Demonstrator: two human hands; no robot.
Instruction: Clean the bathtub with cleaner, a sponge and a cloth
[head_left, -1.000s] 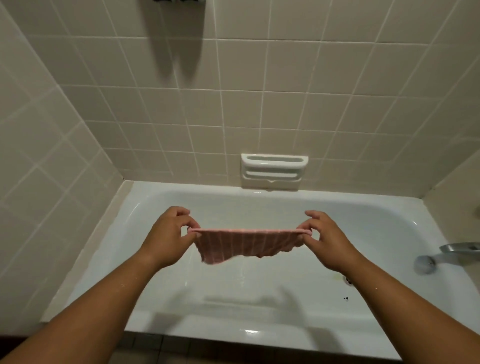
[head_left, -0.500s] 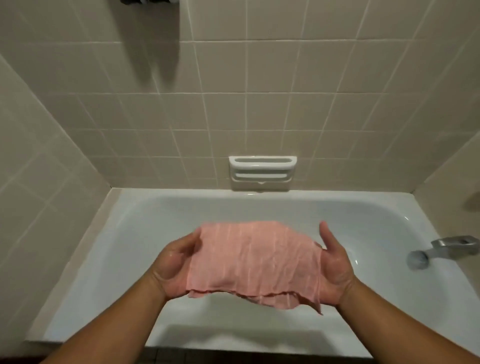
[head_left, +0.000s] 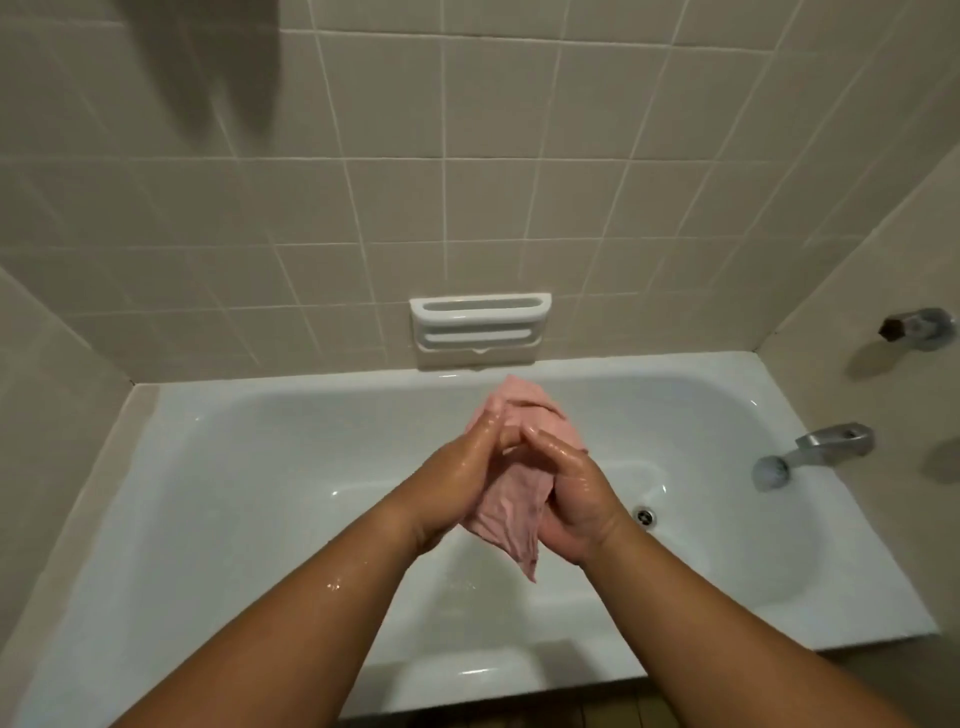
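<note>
Glossy white bathtub (head_left: 208, 493), wet along the bottom, boxed in by matte beige tiles (head_left: 519, 208). Over its middle, wet left hand (head_left: 457, 483) gripping a crumpled, ribbed pink cloth (head_left: 511, 514), squeezed against the right hand (head_left: 571, 499), likewise clamped on it; fingers apparently overlapping. Behind, a white ceramic soap dish (head_left: 480, 327). Further right, round metal drain (head_left: 644, 515), then chrome spout (head_left: 831, 441).
</note>
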